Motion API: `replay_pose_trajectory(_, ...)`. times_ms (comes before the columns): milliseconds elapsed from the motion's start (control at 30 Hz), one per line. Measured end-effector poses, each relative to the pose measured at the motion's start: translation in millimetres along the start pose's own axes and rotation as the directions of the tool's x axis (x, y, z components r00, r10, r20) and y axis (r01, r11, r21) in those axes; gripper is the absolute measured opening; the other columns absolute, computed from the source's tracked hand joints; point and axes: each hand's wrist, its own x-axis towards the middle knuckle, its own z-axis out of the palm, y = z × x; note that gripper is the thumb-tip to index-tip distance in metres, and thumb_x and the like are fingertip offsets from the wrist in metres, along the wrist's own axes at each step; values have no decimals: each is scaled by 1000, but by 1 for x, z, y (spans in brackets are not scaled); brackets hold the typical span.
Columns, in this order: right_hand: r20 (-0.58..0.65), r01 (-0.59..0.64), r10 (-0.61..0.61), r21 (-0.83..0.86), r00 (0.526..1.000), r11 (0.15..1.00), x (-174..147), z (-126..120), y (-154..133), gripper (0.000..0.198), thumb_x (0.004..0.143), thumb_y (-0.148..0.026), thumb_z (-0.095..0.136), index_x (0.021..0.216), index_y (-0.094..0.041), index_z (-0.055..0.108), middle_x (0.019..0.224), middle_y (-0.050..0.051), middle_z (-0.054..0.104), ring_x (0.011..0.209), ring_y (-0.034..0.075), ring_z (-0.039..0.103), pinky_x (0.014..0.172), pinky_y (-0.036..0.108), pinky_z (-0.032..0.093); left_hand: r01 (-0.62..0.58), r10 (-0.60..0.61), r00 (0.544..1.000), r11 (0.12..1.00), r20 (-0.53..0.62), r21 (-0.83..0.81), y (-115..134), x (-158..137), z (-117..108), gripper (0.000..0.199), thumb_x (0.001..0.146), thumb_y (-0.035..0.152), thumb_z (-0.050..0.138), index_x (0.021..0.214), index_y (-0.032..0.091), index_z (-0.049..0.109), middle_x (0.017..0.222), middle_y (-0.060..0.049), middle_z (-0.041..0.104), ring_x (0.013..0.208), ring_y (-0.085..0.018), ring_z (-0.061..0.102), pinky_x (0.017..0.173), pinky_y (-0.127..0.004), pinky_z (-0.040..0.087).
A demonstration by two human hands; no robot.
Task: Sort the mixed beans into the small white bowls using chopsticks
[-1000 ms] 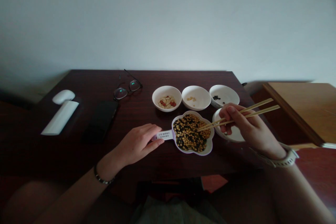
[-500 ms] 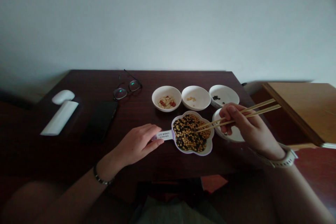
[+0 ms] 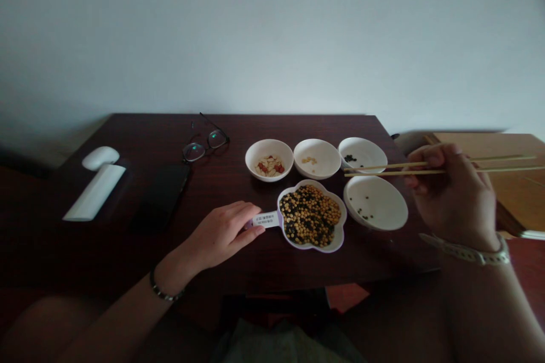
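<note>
My left hand (image 3: 227, 232) grips the labelled handle of a flower-shaped scoop (image 3: 340, 238), which is full of mixed yellow and black beans (image 3: 313, 215). My right hand (image 3: 455, 198) is closed around a pair of chopsticks (image 3: 395, 171). Their tips lie level over the gap between the back right bowl (image 3: 374, 153), holding a few black beans, and the front right bowl (image 3: 385, 201), holding several small dark beans. Whether a bean sits between the tips, I cannot make out. A middle bowl (image 3: 326, 164) has a few pale yellow beans. The left bowl (image 3: 255, 156) holds pale and red pieces.
Eyeglasses (image 3: 206, 146) rest at the back of the dark table (image 3: 238, 125). A black phone-like slab (image 3: 162, 195) lies in front of them. White objects, one rounded (image 3: 100, 157) and one long (image 3: 94, 193), are at far left. A wooden surface (image 3: 519, 193) stands at right.
My right hand has lifted the chopsticks out of the scoop and moved right, uncovering the front right bowl. My left hand stays on the scoop's handle.
</note>
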Motion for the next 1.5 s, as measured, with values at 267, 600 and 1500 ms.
replay_pose_trajectory(267, -414, 138, -97, 70, 905, 988, 9, -6, 11, 28, 105, -40, 71, 82, -26, 71, 87, 6, 65, 68, 20, 63, 52, 37, 46, -8, 8, 1000, 1000, -12, 1, 0, 0, 0, 22, 114, 38, 53, 113, 20, 65, 98, -4, 69, 90, -22, 67, 78, -32, 48)
replay_pose_trajectory(600, 102, -218, 207, 106, 973, 970, -14, 34, -6, 38, 107, -50, 66, 81, -23, 62, 84, 3, 57, 62, 15, 59, 48, 30, 44, -19, 19, 1000, 1000, -25, 0, -1, 0, 1, 22, 114, 38, 54, 115, 19, 65, 100, -5, 69, 91, -22, 67, 80, -33, 49)
replay_pose_trajectory(1500, 114, -183, 175, 62, 978, 981, -17, 39, -8, 41, 108, -53, 64, 81, -24, 59, 82, 3, 58, 64, 17, 60, 52, 30, 48, -23, 23, 999, 1000, -29, 7, 1, 0, 0, 23, 114, 39, 53, 114, 20, 66, 101, -5, 71, 91, -22, 68, 81, -34, 51)
